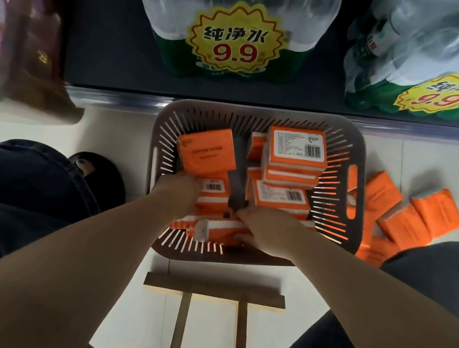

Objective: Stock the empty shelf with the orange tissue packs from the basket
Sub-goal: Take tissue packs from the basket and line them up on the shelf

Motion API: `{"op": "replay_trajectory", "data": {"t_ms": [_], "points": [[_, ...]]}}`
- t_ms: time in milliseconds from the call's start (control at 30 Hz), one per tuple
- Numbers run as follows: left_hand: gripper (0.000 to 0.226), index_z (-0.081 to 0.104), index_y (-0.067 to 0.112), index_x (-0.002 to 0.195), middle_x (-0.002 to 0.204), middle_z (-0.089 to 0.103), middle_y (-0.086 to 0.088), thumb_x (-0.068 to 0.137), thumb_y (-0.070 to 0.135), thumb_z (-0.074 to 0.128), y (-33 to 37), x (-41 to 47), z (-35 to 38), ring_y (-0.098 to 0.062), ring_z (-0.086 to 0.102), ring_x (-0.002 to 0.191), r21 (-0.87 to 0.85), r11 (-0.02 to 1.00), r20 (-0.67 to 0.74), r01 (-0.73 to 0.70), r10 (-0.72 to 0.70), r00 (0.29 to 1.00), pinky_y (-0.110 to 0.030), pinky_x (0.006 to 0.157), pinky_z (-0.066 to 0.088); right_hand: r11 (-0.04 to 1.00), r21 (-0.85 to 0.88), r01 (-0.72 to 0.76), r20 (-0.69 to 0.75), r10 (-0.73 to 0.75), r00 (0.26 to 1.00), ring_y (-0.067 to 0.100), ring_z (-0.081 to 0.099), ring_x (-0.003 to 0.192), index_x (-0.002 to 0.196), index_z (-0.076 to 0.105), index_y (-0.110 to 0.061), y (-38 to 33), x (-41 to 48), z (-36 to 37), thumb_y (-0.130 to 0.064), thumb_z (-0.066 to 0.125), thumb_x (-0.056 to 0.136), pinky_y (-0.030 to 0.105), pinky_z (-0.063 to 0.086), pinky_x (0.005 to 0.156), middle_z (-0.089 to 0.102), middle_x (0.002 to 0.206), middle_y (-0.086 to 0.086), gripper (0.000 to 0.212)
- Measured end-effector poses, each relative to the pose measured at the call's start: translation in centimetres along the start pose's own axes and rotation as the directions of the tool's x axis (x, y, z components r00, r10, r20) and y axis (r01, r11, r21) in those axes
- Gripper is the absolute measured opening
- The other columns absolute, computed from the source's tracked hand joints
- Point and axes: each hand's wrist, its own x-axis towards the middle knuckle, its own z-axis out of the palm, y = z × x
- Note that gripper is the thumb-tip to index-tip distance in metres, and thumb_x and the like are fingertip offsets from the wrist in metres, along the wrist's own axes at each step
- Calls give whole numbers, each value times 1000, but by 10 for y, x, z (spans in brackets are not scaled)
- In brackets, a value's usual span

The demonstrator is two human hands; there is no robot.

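Fingers of the right hand (267, 229) curled round a tissue pack (220, 227) at the near wall of the basket (264, 108), the hold of the left hand (177, 192) unclear, so a hasty lift could have tipped the loose pile (293, 154) inside over its rim.

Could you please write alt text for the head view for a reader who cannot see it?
A person's left hand and right hand reach onto orange packs in a slotted basket on the floor. Loose packs lie on the floor to its right; the dark shelf behind holds bottled water beside an empty stretch.
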Motion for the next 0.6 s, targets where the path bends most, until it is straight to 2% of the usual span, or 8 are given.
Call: {"op": "replay_trajectory", "data": {"t_ms": [167, 267, 333, 400, 500, 600], "points": [[48, 49, 15, 128, 116, 62, -5, 89, 38, 64, -3, 4, -2, -21, 62, 104, 27, 999, 52, -46, 45, 998, -35, 90, 52, 999, -49, -8, 36, 10, 999, 18, 63, 97, 129, 47, -27, 1, 7, 5, -26, 64, 89, 33, 50, 90, 63, 115, -1, 44], [44, 49, 13, 127, 115, 61, -6, 90, 33, 64, -2, 3, -2, -22, 62, 104, 22, 999, 55, -27, 26, 998, -34, 88, 50, 998, -61, -14, 13, 15, 1000, 16, 59, 87, 127, 47, -26, 0, 8, 9, -21, 65, 87, 30, 49, 84, 63, 111, 0, 43], [43, 49, 13, 126, 114, 63, -6, 90, 33, 64, -2, 1, -4, -22, 62, 103, 11, 1000, 43, -23, 23, 999, -34, 89, 51, 999, -10, -34, -2, 34, 999, 12, 54, 81, 124, 49, -26, 1, 6, 10, -18, 66, 86, 26, 47, 79, 63, 110, -1, 42], [43, 51, 15, 123, 110, 65, -5, 90, 39, 63, -4, -1, -9, -21, 64, 100, -66, 998, 19, -19, 20, 1000, -34, 89, 52, 996, 64, -57, -7, 57, 998, 10, 54, 85, 123, 49, -26, 4, 5, 8, -18, 66, 85, 25, 46, 78, 62, 111, -3, 43], [42, 51, 18, 120, 107, 66, -3, 88, 44, 61, -5, -5, -19, -22, 64, 98, -205, 979, -13, -22, 19, 1000, -36, 89, 51, 983, 163, -84, -15, 87, 996, 12, 59, 89, 117, 52, -25, 8, 4, 1, -21, 66, 83, 29, 52, 81, 62, 107, -3, 37], [24, 54, 15, 101, 101, 65, -3, 91, 37, 57, -4, -8, -27, -17, 62, 88, -157, 988, -39, -11, 4, 999, -33, 82, 52, 954, 280, -107, -45, 124, 991, 10, 59, 83, 105, 56, -25, 9, 0, -9, -21, 65, 81, 29, 53, 77, 62, 96, -4, 26]]}}
